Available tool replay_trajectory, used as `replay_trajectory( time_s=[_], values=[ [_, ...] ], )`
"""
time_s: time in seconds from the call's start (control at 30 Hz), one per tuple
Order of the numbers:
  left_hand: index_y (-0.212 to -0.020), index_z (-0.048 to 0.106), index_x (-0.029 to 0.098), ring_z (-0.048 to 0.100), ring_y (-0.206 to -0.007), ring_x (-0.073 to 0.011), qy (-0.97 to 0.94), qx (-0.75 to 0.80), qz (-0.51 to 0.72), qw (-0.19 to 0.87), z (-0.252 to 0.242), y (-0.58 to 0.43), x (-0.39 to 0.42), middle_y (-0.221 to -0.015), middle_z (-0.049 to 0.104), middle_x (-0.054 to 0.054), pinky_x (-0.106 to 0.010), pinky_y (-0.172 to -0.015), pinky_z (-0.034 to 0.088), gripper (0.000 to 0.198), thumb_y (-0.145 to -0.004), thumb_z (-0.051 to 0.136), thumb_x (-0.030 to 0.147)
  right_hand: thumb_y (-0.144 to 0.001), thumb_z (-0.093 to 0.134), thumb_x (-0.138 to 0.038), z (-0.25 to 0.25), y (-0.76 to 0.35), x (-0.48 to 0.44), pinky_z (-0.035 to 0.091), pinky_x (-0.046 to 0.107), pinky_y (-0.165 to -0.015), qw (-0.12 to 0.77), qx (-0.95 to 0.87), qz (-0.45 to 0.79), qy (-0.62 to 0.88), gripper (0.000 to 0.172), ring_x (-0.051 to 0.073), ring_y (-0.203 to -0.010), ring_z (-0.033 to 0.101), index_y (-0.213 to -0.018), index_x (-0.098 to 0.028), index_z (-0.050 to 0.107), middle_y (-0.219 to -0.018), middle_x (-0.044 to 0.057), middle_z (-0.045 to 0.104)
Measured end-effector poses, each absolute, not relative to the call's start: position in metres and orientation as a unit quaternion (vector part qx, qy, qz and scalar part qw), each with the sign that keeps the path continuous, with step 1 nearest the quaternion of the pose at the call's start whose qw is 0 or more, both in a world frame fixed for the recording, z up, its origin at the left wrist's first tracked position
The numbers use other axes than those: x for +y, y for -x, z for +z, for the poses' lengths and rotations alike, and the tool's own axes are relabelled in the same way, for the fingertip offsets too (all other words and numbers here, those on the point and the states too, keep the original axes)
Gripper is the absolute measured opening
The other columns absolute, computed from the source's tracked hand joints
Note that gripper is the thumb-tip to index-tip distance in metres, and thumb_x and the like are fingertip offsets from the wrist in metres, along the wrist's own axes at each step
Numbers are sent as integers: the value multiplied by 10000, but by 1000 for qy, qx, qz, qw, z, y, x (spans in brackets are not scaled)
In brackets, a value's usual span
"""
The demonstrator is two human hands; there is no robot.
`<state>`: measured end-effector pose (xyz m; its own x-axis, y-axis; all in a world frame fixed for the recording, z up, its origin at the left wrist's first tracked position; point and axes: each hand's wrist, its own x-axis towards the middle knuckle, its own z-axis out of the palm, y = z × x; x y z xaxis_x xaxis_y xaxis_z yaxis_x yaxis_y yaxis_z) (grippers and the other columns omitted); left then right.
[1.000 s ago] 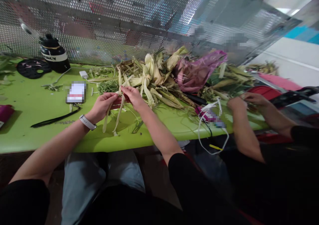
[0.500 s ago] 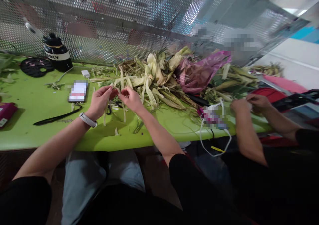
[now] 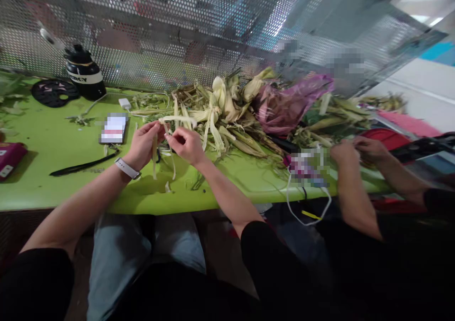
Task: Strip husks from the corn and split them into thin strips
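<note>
Several pale husk strips (image 3: 154, 160) are trailing from the left hand (image 3: 144, 143), just in front of the heap of corn husks (image 3: 220, 110). They are looking creamy, flat, thin and ribbon-like; one is stretching sideways above the right hand (image 3: 186, 146), while others are dangling with tapering ends. The left hand is pinching them between thumb and fingers. The right hand is curling narrowly beside it, thumb and forefinger bending close together; whether it is gripping a strip, I cannot tell.

Papery leaves are tangling through the heap, some broad and cupped, some brown and stringy. Right of the heap, a crinkled, translucent pink plastic bag (image 3: 280, 105) is bulging against it. Left of the heap, a rounded black bottle (image 3: 87, 77) with a white band is standing upright. Smooth, glossy green tabletop (image 3: 71, 188) is showing in front of the heap, and a perforated metal panel (image 3: 152, 41) is rising behind it.
</note>
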<state>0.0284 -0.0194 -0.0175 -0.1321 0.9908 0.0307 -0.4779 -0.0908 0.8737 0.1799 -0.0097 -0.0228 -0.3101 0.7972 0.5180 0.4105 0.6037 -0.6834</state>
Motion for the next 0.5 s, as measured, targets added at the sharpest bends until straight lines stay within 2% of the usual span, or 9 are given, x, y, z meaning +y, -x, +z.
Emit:
replay_trajectory(
  time_s=[0.07, 0.13, 0.23, 0.33, 0.4, 0.5],
  values=[
    [-924, 682, 134, 745, -898, -182, -336, 378, 656, 561, -18, -30, -20, -901, 764, -83, -323, -859, 597, 89, -856, 699, 190, -865, 674, -369, -26, -175, -13, 455, 291, -683, 361, -821, 239, 372, 225, 133, -670, 554, -756, -192, 587, -765, 13, 651],
    [-920, 674, 138, 747, -884, -194, -327, 385, 655, 562, -20, -31, -20, -895, 763, -88, -322, -806, 605, 109, -846, 717, 204, -833, 703, -364, -35, -168, -13, 488, 296, -688, 320, -825, 268, 382, 200, 141, -687, 593, -842, -185, 614, -838, 29, 701],
    [-930, 685, 139, 744, -855, -185, -334, 395, 654, 553, -23, -32, -19, -887, 760, -82, -288, -747, 598, 168, -808, 765, 223, -844, 687, -344, -51, -157, -10, 537, 268, -619, 310, -768, 405, 387, 197, 125, -639, 611, -908, -189, 585, -828, 13, 695],
    [-898, 711, 139, 725, -803, -150, -354, 393, 664, 528, -27, -31, -17, -866, 758, -61, -249, -721, 577, 234, -735, 835, 252, -863, 635, -240, -56, -151, -11, 557, 246, -538, 302, -702, 534, 363, 99, 100, -564, 583, -870, -187, 551, -743, -24, 632],
    [-855, 717, 142, 702, -745, -129, -365, 385, 674, 514, -28, -29, -15, -830, 751, -45, -243, -709, 566, 284, -670, 885, 275, -850, 617, -181, -51, -151, -15, 563, 246, -534, 305, -696, 547, 352, 74, 99, -558, 571, -827, -186, 548, -706, -34, 600],
    [-828, 714, 143, 665, -674, -103, -379, 376, 686, 494, -27, -27, -14, -787, 735, -28, -246, -694, 553, 328, -616, 916, 290, -846, 603, -187, -38, -155, -24, 553, 257, -548, 311, -713, 526, 343, 81, 109, -574, 566, -800, -191, 537, -688, -34, 571]
  ],
)
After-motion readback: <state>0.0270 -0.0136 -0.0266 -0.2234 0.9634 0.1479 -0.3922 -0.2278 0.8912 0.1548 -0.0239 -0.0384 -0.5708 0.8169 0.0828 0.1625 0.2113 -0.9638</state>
